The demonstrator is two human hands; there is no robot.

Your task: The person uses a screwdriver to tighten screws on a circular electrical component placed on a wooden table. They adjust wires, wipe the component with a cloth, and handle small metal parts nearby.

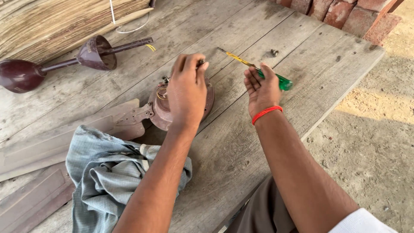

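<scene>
We're pinching a small screw with our left hand [187, 88] atop the brown fan motor [160, 108] mid-table [241, 146], right hand [261, 88] closed around the green-handled screwdriver [258, 69], so we're probably wanting steady fingers here.

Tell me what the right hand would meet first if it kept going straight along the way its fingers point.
The right hand, holding a green-handled screwdriver, points up and away across the wooden table. Bare planks lie ahead; the bricks probably come first, though depth is unclear.
</scene>
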